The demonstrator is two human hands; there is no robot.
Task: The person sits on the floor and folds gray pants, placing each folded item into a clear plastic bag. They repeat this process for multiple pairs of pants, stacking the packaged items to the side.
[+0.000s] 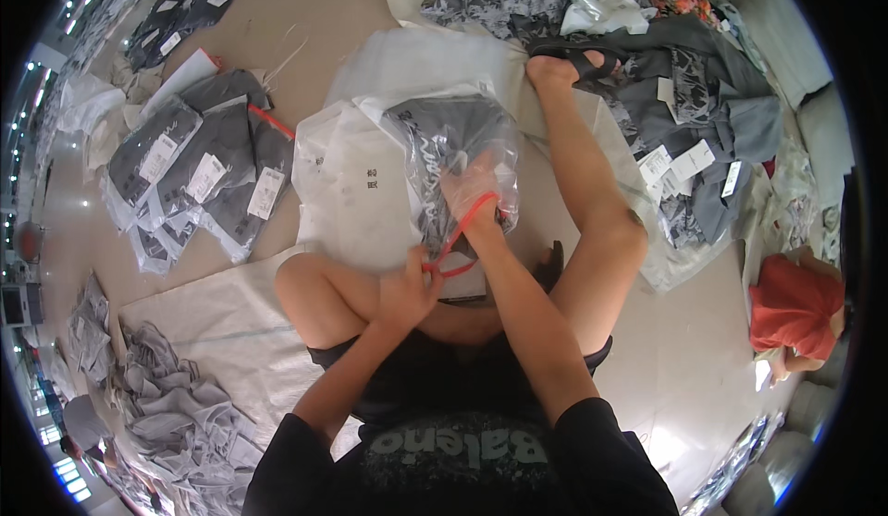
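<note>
A clear plastic bag with a red strip along its mouth lies before me, a folded dark grey garment with pale print inside it. My left hand is closed on the bag's red-edged mouth, pinching it near my lap. My right hand reaches through the mouth into the bag, the red strip crossing at the wrist. Its fingers lie stretched over the garment, seen hazily through the plastic. Beneath the bag is a white plastic sack with dark printed marks.
Bagged grey garments with white labels lie at left. Loose grey garments are heaped at lower left. Grey patterned garments with tags lie at right beyond my leg. A person in a red top is at far right. Clear bags lie ahead.
</note>
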